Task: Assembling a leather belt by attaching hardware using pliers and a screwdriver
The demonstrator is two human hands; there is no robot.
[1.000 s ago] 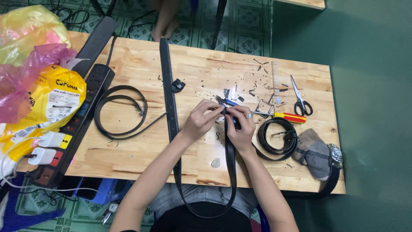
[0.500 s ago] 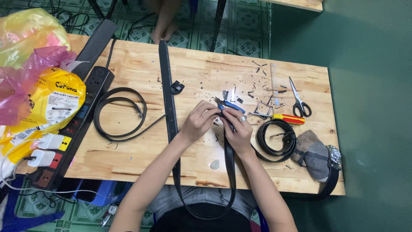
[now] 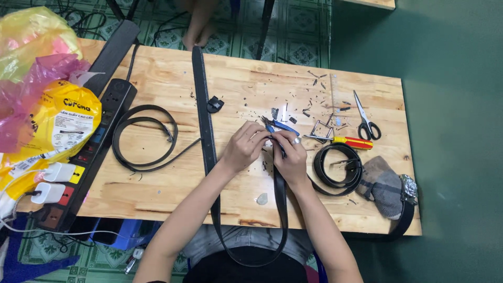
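A long black leather belt runs from the table's far edge down into my lap and loops back up to my hands. My left hand pinches the belt's end near the table's middle. My right hand, wearing a ring, holds the same end together with blue-handled pliers whose handles stick out beyond my fingers. A metal buckle frame lies just right of the hands.
Scissors, a red-and-yellow screwdriver, a coiled black belt, a grey cloth and leather scraps lie right. Another looped belt, a black power strip with chargers and plastic bags lie left. Someone's bare foot is beyond the table.
Both hands have shifted slightly on the belt end and the pliers; nothing else on the table has moved.
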